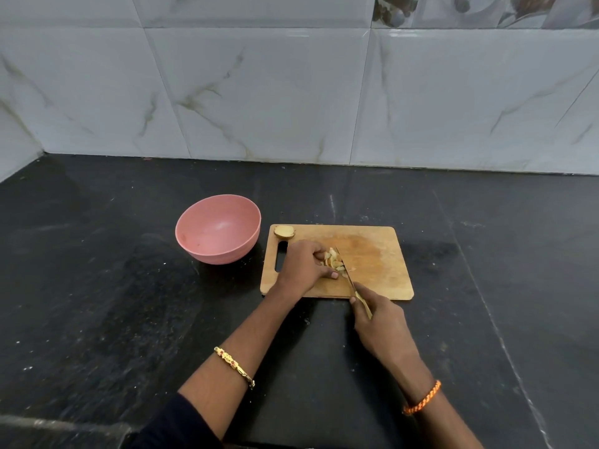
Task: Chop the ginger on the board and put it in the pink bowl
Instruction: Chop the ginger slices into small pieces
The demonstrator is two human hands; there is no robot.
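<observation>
A wooden cutting board [379,254] lies on the black counter. A small pile of cut ginger pieces [334,261] sits on its left half. My left hand [303,265] rests on the board with its fingers curled around the pile. My right hand [379,322] grips a knife [345,267] by the handle, with the blade lying against the right side of the pile. An uncut ginger chunk [284,231] lies at the board's far left corner. The pink bowl [218,229] stands empty to the left of the board.
The black stone counter [113,286] stretches around the board and bowl. A white marble-tiled wall [291,92] rises behind it and turns in at the far left.
</observation>
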